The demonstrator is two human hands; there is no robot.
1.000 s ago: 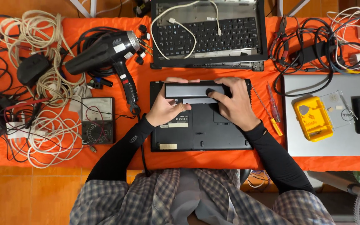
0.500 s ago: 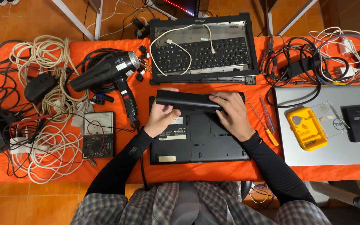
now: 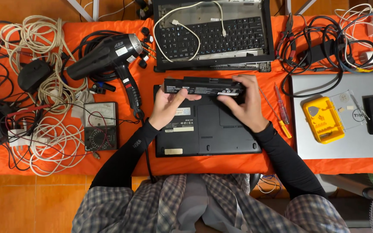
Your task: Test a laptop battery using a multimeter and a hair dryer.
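Holding the long black battery pack [image 3: 203,86] clear of the upturned black laptop [image 3: 207,129] now — a second ago it lay flat along the far edge of the base, under both hands; half a second ago it was lifted and tilted. It now sits level between the hands, just above the laptop's far edge, label side up. I judge the pack is freed from its bay and the removal step is essentially done.

Left hand [image 3: 165,108]: fingers closed round the left end of the pack, thumb on top. Right hand [image 3: 246,103]: closed over the right end, covering it. Both grips firm on the same piece.

Around it on the orange worktop [image 3: 143,56]: a black hair dryer [image 3: 104,58] to the left, an analogue meter [image 3: 101,126] nearer and left of the laptop, a second opened laptop with its keyboard exposed [image 3: 214,36] on the far side, screwdrivers [image 3: 281,108] just right of the right hand, a yellow bit case [image 3: 323,119] resting on a silver laptop [image 3: 346,144] further right.

Hard to make out — the empty bay itself is hidden behind the pack and the hands, so I cannot tell whether the contacts or latches are clear. The pack's right end is under the palm. The cable tangle at far left [image 3: 35,108] runs off frame.
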